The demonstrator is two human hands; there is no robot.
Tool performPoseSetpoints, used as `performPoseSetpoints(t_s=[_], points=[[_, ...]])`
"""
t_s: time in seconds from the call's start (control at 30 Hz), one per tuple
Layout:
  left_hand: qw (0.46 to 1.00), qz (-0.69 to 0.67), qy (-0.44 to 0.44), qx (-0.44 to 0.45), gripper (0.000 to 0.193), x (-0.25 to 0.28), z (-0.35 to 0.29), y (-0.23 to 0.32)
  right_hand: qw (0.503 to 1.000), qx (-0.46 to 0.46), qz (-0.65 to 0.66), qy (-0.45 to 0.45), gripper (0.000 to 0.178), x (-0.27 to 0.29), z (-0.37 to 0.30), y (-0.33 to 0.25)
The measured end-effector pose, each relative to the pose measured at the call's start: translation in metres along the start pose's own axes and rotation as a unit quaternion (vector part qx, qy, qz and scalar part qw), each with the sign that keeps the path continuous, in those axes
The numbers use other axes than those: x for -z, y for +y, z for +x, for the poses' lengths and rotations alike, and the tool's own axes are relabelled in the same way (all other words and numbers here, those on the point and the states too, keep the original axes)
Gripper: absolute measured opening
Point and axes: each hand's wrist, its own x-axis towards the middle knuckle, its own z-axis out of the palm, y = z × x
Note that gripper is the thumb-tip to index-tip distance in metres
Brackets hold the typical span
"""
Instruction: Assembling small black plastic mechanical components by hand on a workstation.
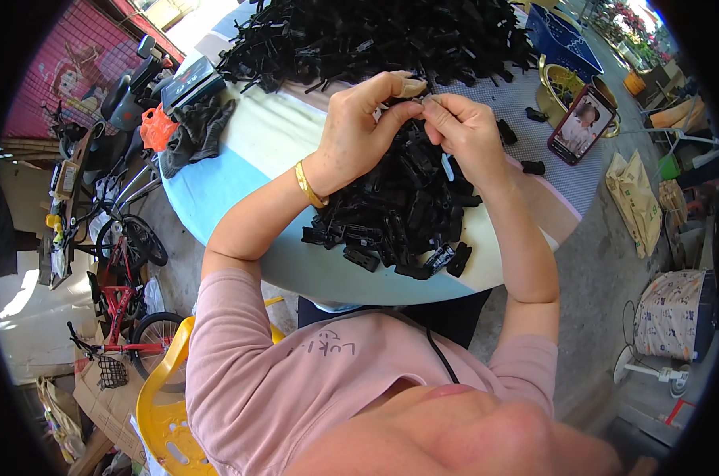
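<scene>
My left hand [361, 120], with a gold bracelet [310, 184] at its wrist, is closed in a pinch over the middle of the table. Its fingertips meet those of my right hand [469, 133], which is pinched too. Whatever lies between the fingers is small and mostly hidden; a bit of black shows behind the left fingers. Below my hands is a heap of small black plastic-looking pieces [391, 214]. A narrow light-blue strip [447, 167] shows just under my right hand. Beyond my hands spreads a larger pile of black pieces with thin stems [375, 36].
The round table [280, 151] wears a striped cloth. At its right stand a phone [583, 124], a gold-coloured pot [551, 94] and a blue tray [564, 40]. Dark cloth [197, 135], a box [193, 84] and a red bag [158, 128] lie left. A yellow chair [167, 397] is beside me.
</scene>
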Motion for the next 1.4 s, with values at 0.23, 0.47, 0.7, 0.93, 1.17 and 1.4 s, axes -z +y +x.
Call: performPoseSetpoints(t_s=[0.23, 0.47, 0.7, 0.93, 1.17, 1.4], points=[[0.914, -0.377, 0.032, 0.148, 0.028, 0.009, 0.017, 0.009, 0.966, 0.234, -0.079, 0.079, 0.013, 0.004, 0.004, 0.006], [0.832, -0.488, -0.093, 0.246, 0.033, 0.014, 0.013, -0.001, 0.949, 0.277, -0.129, 0.077, 0.014, 0.009, -0.005, -0.006], [0.947, -0.238, -0.171, 0.134, 0.046, 0.009, 0.006, 0.009, 0.972, 0.201, -0.096, 0.08, 0.02, 0.003, 0.001, 0.003], [0.964, -0.196, -0.135, 0.121, 0.046, 0.005, 0.008, 0.003, 0.996, 0.047, 0.078, -0.019, 0.016, 0.014, 0.005, 0.003], [0.954, -0.236, -0.117, 0.142, 0.038, 0.013, 0.011, -0.002, 0.996, 0.065, -0.051, -0.011, 0.017, 0.003, -0.002, -0.007], [0.961, -0.247, -0.084, 0.09, 0.033, 0.011, 0.01, -0.002, 0.998, 0.047, -0.041, 0.006, 0.017, -0.001, -0.006, -0.009]])
